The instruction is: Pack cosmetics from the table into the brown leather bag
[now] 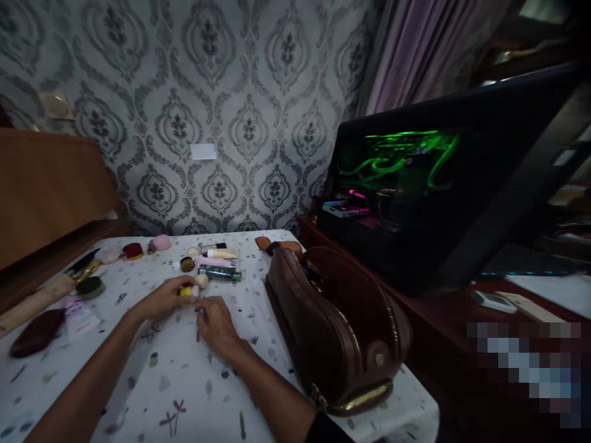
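My left hand [167,295] is closed around a small yellow-and-white container [187,291] just above the patterned tablecloth [194,381]. Close beside it, my right hand [217,325] has its fingers curled together, and whatever they may hold is hidden. A cream rounded piece [202,281] shows just beyond the container; I cannot tell whether they are joined. Behind the hands lie a dark green tube [217,272], a pink tube [211,262], a cream tube [223,253] and a small dark-lidded jar [187,264]. To the right stands a brown leather bag [314,320], its zipper open.
At the left lie a dark red case [37,333], a white-and-pink tube [79,317], a green round tin [91,287] and a long beige item [37,301]. A pink puff [160,243] sits farther back. A computer case [415,184] with green lights stands right.
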{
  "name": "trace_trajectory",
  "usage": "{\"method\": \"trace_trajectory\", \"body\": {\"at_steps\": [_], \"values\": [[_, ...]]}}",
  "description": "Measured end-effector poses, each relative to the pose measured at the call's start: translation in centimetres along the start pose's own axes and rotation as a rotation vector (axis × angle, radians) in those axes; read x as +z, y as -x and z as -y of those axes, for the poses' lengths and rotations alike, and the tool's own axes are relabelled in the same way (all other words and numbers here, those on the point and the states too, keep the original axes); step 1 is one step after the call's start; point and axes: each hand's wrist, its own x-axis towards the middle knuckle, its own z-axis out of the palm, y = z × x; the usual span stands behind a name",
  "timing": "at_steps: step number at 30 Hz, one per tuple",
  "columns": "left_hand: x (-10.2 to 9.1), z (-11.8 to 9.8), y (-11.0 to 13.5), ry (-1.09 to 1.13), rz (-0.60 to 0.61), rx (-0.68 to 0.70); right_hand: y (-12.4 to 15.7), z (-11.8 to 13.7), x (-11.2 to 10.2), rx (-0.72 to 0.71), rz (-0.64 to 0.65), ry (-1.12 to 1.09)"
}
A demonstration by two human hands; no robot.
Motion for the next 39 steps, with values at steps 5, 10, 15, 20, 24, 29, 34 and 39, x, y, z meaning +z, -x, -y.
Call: {"method": "trace_trajectory", "body": {"at_steps": [5, 10, 15, 20, 24, 29, 34, 39], "values": [[0.4, -0.2, -0.1, -0.024, -0.082, 0.031, 0.0, -0.2, 0.0, -0.025, -0.02, -0.039], [-0.2, 0.5, 0.2, -0.026, -0.092, 0.042, -0.1, -0.3, 0.0, -0.046, -0.019, -0.058], [-0.2, 2.6, 0.0, -0.011, -0.19, 0.006, -0.3, -0.6, 0.1, -0.067, -0.039, -0.063], [0.6, 4.5, -1.6, -0.054, -0.403, -0.075, -0.4, -0.8, 0.0, -0.097, -0.04, -0.071], [1.6, 5.5, -3.1, -0.13, -0.576, -0.155, -0.4, -1.0, 0.1, -0.119, -0.052, -0.076], [1.9, 6.6, -4.6, -0.21, -0.667, -0.199, -0.4, -1.2, 0.1, -0.157, -0.055, -0.068], [2.4, 7.4, -6.2, -0.242, -0.689, -0.213, -0.6, -1.0, -0.1, -0.132, -0.038, -0.075], [3.0, 7.7, -6.7, -0.263, -0.699, -0.213, -0.6, -0.8, -0.4, -0.102, -0.007, -0.077]]}}
